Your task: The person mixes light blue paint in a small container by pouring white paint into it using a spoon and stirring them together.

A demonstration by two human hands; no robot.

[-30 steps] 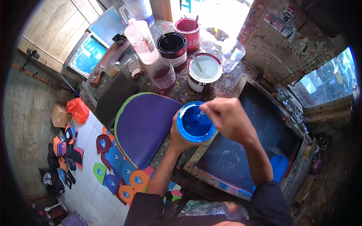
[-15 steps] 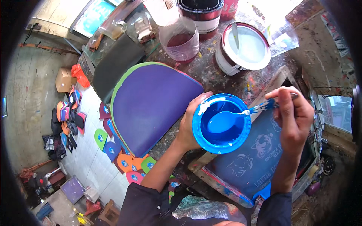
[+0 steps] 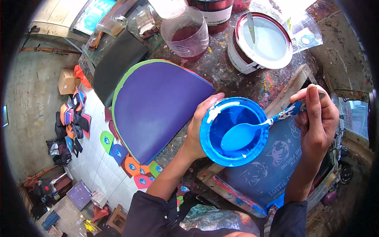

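My left hand (image 3: 201, 128) is wrapped round the left side of a round blue tub (image 3: 204, 152), tilted so its inside shows. Blue paint (image 3: 222, 127) coats the inner wall, and a white smear marks the rim. Between the thumb and fingers of my right hand (image 3: 318, 120) is a spoon (image 3: 241, 136), its handle crusted with blue and white. The spoon's bowl, covered in blue paint, hangs over the tub's opening. Beneath both hands lies a wooden-framed printing screen (image 3: 258, 189) with pale drawings and lettering on its dark mesh.
A stack of purple half-round sheets (image 3: 158, 106) lies left of the tub. Behind stand a lidded can (image 3: 272, 43) with a flat blade on top, a clear plastic container (image 3: 185, 35) of dark red liquid and a dark paint bucket (image 3: 215, 15). Printed coloured pieces (image 3: 132, 166) cover part of the floor.
My right hand has moved slightly right and up with the spoon. The spoon's bowl is a little lower and nearer the tub's middle. The tub appears slightly larger; the view has shifted slightly.
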